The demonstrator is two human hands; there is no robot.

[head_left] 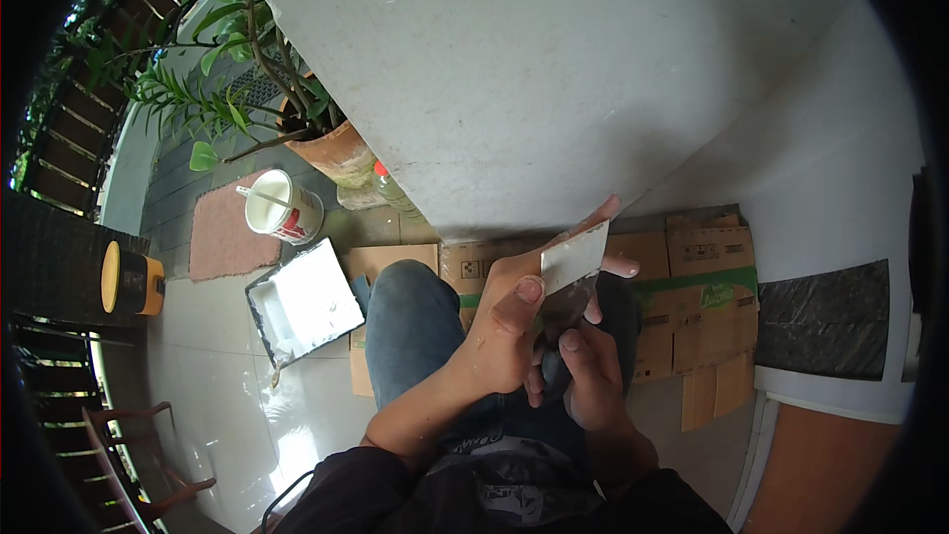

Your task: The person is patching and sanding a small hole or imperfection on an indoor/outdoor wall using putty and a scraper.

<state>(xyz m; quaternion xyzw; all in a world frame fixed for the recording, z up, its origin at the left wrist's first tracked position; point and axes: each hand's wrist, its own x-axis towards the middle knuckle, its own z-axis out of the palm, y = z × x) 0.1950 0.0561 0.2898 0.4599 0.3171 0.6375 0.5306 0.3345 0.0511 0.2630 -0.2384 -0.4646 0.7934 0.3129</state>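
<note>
A putty knife (567,308) with a grey blade and a flat white end, apparently coated, is held in front of my lap. My right hand (596,378) is closed low on it, around the handle, which is mostly hidden. Higher up, my left hand (504,311) has its thumb at the blade's left edge and its long fingers stretched behind the blade. Whether the white end is coating or a separate flat piece I cannot tell. My bent knees (413,321) are beneath my hands.
Flattened cardboard (707,282) lies along the base of a white wall (554,89). To the left are a white-filled paint tray (306,302), a white bucket (284,208) with a stick across it, a pink mat (219,237), a potted plant (336,148) and a yellow tub (131,278).
</note>
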